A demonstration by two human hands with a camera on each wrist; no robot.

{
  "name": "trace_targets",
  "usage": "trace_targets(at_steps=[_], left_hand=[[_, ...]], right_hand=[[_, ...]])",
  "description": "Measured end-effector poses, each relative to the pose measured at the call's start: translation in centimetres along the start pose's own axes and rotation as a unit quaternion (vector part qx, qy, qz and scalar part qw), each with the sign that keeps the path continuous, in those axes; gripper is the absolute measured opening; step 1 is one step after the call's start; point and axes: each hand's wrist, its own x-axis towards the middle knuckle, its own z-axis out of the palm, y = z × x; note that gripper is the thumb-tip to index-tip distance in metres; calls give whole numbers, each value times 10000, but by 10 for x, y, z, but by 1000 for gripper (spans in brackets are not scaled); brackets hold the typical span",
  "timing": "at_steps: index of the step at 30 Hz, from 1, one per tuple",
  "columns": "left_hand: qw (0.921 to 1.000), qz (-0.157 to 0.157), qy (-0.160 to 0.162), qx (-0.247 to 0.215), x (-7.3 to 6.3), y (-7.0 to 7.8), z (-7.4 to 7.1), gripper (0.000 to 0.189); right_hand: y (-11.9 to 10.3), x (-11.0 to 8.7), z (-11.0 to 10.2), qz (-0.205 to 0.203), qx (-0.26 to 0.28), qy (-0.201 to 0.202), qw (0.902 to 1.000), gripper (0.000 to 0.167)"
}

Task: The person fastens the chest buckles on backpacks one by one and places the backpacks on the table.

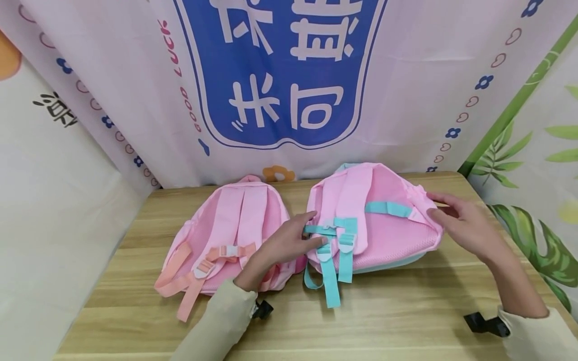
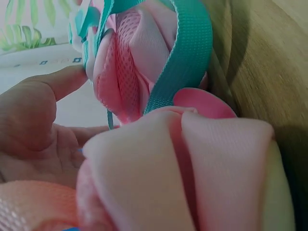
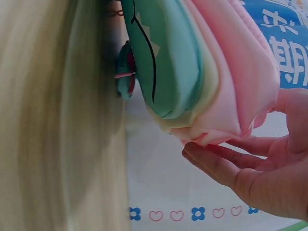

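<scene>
A pink backpack [image 1: 397, 235] with turquoise straps lies back panel up at the right of the table, its right side tilted off the wood. My right hand [image 1: 465, 225] grips its right edge; the right wrist view shows those fingers [image 3: 216, 163] curved round the pink fabric, beside the turquoise front with a black line. My left hand [image 1: 289, 238] touches the left side near the turquoise buckle [image 1: 329, 229], its thumb extended. A second pink backpack [image 1: 239, 210] with peach straps lies to the left, partly under my left forearm.
Both bags lie on a wooden table [image 1: 352, 331]. Behind it hangs a pale printed cloth [image 1: 406, 90] with a blue panel, and leaf-patterned cloth [image 1: 537, 240] covers the right side. Loose turquoise strap ends [image 1: 331, 286] hang toward the front.
</scene>
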Motion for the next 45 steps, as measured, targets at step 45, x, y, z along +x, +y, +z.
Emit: trace_targets(at_steps=[45], left_hand=[[9928,288,333,1112,-2,17,-13,60]], right_hand=[[-41,17,55,-1197,-517,-908,9873,45]])
